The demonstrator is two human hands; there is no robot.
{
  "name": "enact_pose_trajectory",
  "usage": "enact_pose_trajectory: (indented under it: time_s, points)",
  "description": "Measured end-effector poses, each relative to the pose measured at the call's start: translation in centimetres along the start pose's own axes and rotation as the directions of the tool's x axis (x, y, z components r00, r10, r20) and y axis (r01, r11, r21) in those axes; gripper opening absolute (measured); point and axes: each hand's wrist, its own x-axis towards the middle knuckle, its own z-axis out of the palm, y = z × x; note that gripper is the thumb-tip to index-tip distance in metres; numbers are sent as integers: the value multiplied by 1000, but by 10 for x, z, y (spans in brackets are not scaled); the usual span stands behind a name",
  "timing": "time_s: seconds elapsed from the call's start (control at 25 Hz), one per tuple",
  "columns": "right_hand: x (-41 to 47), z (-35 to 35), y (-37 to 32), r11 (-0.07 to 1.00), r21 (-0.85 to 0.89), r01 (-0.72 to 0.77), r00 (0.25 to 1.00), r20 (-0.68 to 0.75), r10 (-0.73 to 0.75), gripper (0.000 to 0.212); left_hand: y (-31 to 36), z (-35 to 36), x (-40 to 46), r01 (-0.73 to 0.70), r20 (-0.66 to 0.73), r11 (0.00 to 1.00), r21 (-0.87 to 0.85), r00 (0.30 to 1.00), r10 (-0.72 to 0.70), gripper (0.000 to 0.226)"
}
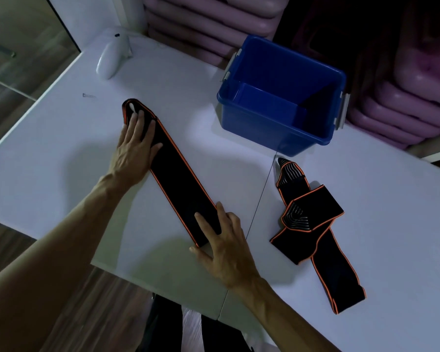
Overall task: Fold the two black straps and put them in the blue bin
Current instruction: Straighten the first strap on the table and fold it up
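One black strap with orange edging (181, 179) lies flat and straight on the white table (61, 161), running from far left to near centre. My left hand (135, 146) presses flat on its far end, fingers spread. My right hand (224, 247) rests on its near end, thumb under the edge and fingers on top. The second black strap (313, 224) lies crumpled and twisted to the right, touched by neither hand. The blue bin (272, 128) stands open and empty at the back, beyond both straps.
A white handheld device (112, 57) lies at the table's far left corner, with a small metal clip (89, 95) nearby. Stacked purple mats (404, 102) rise behind the bin. A seam (261, 191) runs across the tabletop between the straps.
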Motion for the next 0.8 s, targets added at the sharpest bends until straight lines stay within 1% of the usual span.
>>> enact_pose_trajectory:
  time_s: [0.08, 0.12, 0.16, 0.2, 0.24, 0.32, 0.36, 0.44, 0.52, 0.6, 0.68, 0.72, 0.76, 0.8]
  points:
    - [-3, -7, 1, 997, 70, 19, 999, 44, -22, 78, 25, -11, -30, -19, -123, 999, -49, 992, 13, 53]
    - [-4, -11, 3, 992, 122, 21, 998, 63, -29, 80, 41, -14, -55, -53, -175, 994, -100, 984, 35, 49]
    - [-5, -16, 6, 984, 178, 23, 997, 69, -36, 78, 59, -14, -85, -102, -191, 984, -148, 979, 73, 47]
    - [-5, -20, 10, 974, 223, 31, 997, 65, -46, 73, 74, -12, -114, -149, -163, 972, -181, 979, 120, 46]
    - [-5, -22, 15, 968, 245, 48, 996, 55, -63, 64, 84, -7, -137, -178, -97, 964, -195, 982, 161, 48]
    - [-2, -25, 25, 974, 201, 101, 994, 24, -108, 49, 90, 7, -159, -157, 37, 971, -179, 986, 166, 55]
    - [0, -25, 29, 979, 162, 126, 991, 18, -131, 47, 88, 12, -159, -127, 69, 981, -148, 988, 138, 57]
    - [7, -25, 30, 980, 112, 163, 985, 39, -168, 49, 84, 17, -153, -86, 79, 992, -96, 992, 94, 58]
    - [13, -25, 31, 980, 91, 180, 981, 62, -186, 52, 83, 21, -149, -75, 55, 995, -66, 995, 78, 57]
    - [16, -27, 33, 976, 52, 212, 972, 93, -216, 55, 84, 19, -149, -8, 10, 998, -64, 1000, 9, 56]
    - [19, -30, 38, 958, -55, 283, 956, 97, -277, 60, 90, 12, -149, 41, -71, 994, -97, 996, -48, 44]
    - [22, -29, 40, 941, -112, 320, 947, 76, -313, 60, 94, 9, -152, 12, -121, 993, -121, 992, -27, 34]
    - [25, -28, 42, 925, -150, 350, 937, 52, -346, 58, 98, 8, -158, -56, -159, 988, -141, 987, 33, 27]
    - [28, -27, 44, 908, -172, 381, 924, 32, -381, 54, 101, 8, -167, -142, -165, 977, -158, 979, 115, 24]
